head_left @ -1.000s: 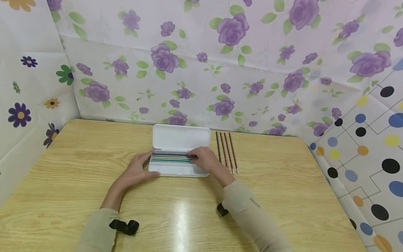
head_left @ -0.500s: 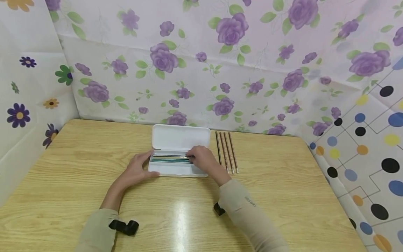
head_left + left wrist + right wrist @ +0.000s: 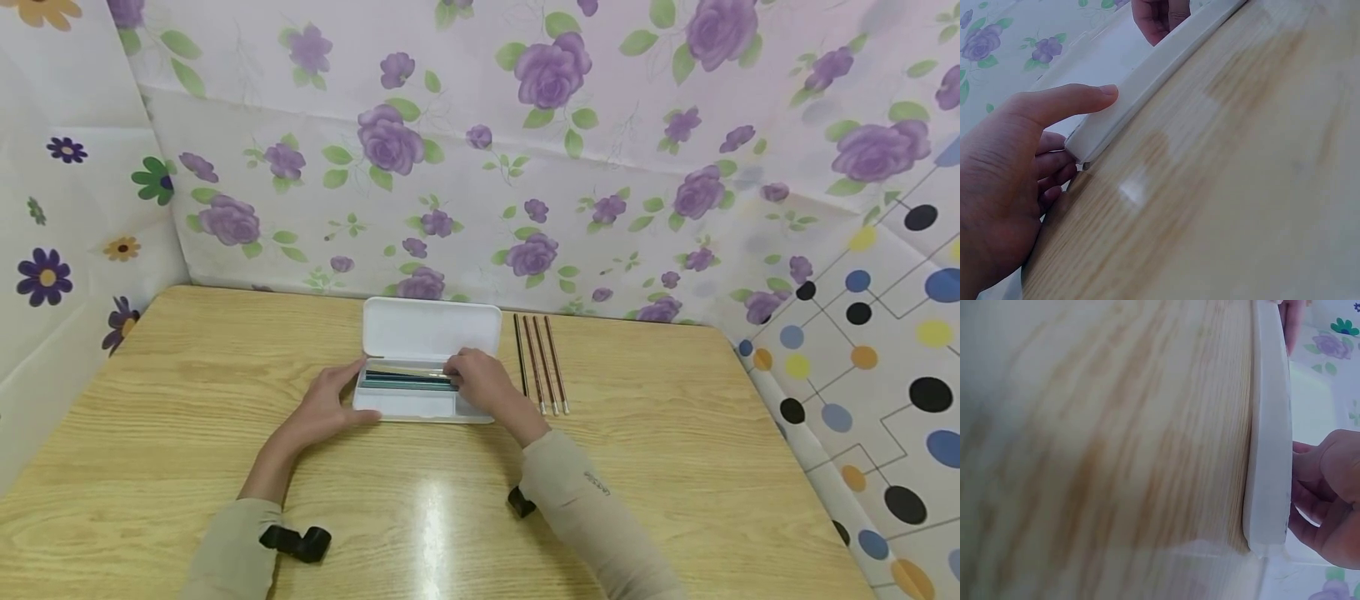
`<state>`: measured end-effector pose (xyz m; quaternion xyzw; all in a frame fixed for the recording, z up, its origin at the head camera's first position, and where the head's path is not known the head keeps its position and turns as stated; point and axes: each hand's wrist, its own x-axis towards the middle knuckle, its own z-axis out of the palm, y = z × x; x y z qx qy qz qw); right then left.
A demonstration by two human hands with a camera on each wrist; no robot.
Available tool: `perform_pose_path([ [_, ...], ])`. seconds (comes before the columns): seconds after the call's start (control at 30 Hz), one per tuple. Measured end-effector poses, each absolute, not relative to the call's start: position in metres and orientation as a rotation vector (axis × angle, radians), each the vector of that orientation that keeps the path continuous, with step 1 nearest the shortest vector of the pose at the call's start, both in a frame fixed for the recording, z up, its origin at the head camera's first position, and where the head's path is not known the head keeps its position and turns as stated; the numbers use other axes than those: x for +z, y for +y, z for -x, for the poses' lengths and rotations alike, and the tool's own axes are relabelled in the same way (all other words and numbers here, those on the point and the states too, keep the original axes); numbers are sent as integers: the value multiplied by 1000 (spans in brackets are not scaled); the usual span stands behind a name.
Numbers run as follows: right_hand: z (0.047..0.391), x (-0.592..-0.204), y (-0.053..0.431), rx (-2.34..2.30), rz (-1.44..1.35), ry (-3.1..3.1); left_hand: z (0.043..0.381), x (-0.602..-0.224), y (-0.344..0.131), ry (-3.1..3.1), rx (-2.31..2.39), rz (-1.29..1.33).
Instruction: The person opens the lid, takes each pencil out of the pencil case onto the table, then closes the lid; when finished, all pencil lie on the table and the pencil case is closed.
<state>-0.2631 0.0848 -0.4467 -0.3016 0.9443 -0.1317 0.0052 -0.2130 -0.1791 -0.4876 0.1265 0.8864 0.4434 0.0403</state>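
Observation:
A white pencil case [image 3: 432,327] lies open on the table, its lid tipped back. Several thin pencils [image 3: 408,377], dark, yellowish and teal, lie lengthwise in its rear part. My left hand [image 3: 327,406] holds the case's left end, thumb on the front rim; the left wrist view shows this thumb [image 3: 1079,103] over the white edge. My right hand [image 3: 482,380] reaches inside at the right, its curled fingers pinching at the pencils' right ends. Those fingertips are partly hidden. From the right wrist, the case's front wall [image 3: 1269,437] stands before the right hand [image 3: 1329,500].
To the right of the case, several separate pencils lie side by side: a black pencil [image 3: 521,354] and reddish-brown pencils [image 3: 545,358] with pale ends. The wooden table [image 3: 660,467] meets flowered sheeting [image 3: 465,192] at the back.
In the case the pencils have shifted: a yellowish one now lies slanted toward the back, above the dark and teal ones. My right hand moved slightly left; my left hand stayed put.

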Motion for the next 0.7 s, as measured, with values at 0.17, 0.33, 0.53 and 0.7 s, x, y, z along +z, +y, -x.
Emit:
perform_pose_path([
  [0.17,259,-443,87,-435,959,2954,213,-489,-179,2706,1376,-394],
  [0.33,257,-437,89,-533,899,2969,214,-490,-179,2700,1385,-396],
  [0.53,255,-425,97,-672,789,2962,215,-490,-179,2716,1378,-406],
  [0.7,255,-417,110,-794,704,2947,215,-490,-179,2714,1383,-411],
])
